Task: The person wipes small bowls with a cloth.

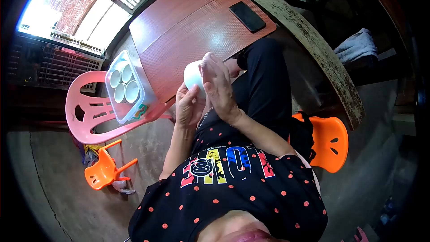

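Above my lap, my left hand (189, 104) is closed around a white cup (193, 77), its thumb against the side. My right hand (219, 92) presses against the cup's right side, fingers pointing up. A thin pale cloth (207, 57) shows at the right fingertips, between that hand and the cup. The cup's mouth is hidden behind the right hand. Several similar white cups (131, 91) stand in a clear plastic tub (148, 90) to the left.
The tub rests on a pink plastic chair (86, 80). Ahead is a reddish-brown table (179, 27) with a black phone (247, 17). A small orange chair (101, 170) stands at lower left, another orange seat (331, 143) at right. A worn curved wooden edge (309, 31) runs along the right.
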Available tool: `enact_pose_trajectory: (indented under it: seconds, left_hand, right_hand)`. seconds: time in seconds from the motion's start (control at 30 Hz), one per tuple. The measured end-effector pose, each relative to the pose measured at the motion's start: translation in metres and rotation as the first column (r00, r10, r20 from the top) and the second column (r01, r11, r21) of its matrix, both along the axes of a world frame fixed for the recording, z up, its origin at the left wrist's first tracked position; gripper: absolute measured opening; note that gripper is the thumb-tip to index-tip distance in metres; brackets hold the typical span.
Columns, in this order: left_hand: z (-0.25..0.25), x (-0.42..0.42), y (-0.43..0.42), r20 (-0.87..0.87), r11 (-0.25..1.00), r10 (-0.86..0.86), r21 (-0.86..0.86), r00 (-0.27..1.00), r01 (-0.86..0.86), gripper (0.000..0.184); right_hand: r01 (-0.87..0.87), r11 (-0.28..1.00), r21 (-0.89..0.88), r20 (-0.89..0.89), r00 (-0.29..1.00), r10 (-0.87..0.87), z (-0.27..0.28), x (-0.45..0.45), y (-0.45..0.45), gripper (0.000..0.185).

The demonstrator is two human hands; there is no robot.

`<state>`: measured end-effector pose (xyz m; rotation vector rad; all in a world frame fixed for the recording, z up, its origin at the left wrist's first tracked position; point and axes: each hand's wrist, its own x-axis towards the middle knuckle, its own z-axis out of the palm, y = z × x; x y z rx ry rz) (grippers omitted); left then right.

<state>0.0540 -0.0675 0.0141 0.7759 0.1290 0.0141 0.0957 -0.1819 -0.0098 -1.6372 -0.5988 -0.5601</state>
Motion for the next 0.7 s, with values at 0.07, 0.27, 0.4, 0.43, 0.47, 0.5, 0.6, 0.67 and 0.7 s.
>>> enact_pose_trajectory:
  seconds: [0.07, 0.27, 0.4, 0.43, 0.47, 0.5, 0.6, 0.67, 0.7]
  left_hand:
    - [-0.005, -0.003, -0.002, 0.029, 0.989, 0.009, 0.146, 1.000, -0.013, 0.027]
    - [-0.018, -0.018, -0.005, 0.090, 0.538, -0.214, 0.842, 0.973, 0.040, 0.019]
    - [-0.026, -0.008, 0.005, 0.148, 0.768, -0.075, 0.640, 0.986, -0.038, 0.023]
    - [-0.019, -0.006, 0.012, 0.048, 0.856, -0.105, 0.513, 0.993, 0.065, 0.024]
    - [-0.012, -0.004, 0.011, 0.045, 0.887, -0.093, 0.458, 0.995, 0.062, 0.023]
    - [-0.005, -0.002, 0.010, 0.042, 0.913, -0.083, 0.403, 0.996, 0.059, 0.023]
    - [-0.011, -0.007, 0.021, 0.058, 0.763, -0.200, 0.636, 0.978, 0.118, 0.026]
    - [-0.008, -0.015, 0.024, 0.024, 0.678, -0.308, 0.707, 0.951, 0.201, 0.027]
    - [-0.008, -0.020, 0.027, -0.042, 0.632, -0.341, 0.729, 0.939, 0.262, 0.026]
  right_hand:
    - [-0.065, 0.998, 0.017, 0.011, 0.998, 0.065, -0.008, 0.006, 0.002, 0.042]
    - [-0.418, 0.908, -0.020, -0.041, 0.908, 0.417, -0.015, 0.049, -0.014, 0.026]
    - [-0.168, 0.980, 0.106, -0.228, 0.955, 0.189, -0.001, 0.008, -0.001, 0.038]
    - [-0.101, 0.994, 0.045, -0.141, 0.984, 0.106, -0.001, -0.001, 0.004, 0.042]
    - [-0.085, 0.996, -0.027, -0.069, 0.994, 0.083, -0.006, -0.002, 0.005, 0.042]
    - [-0.062, 0.994, -0.095, 0.007, 0.998, 0.063, -0.008, -0.001, 0.005, 0.042]
    - [-0.305, 0.952, 0.022, -0.138, 0.942, 0.305, -0.005, 0.020, -0.003, 0.040]
    - [-0.499, 0.793, 0.350, -0.400, 0.686, 0.608, -0.015, 0.036, -0.002, 0.040]
    - [-0.457, 0.629, 0.629, -0.540, 0.324, 0.776, -0.026, 0.044, -0.007, 0.040]
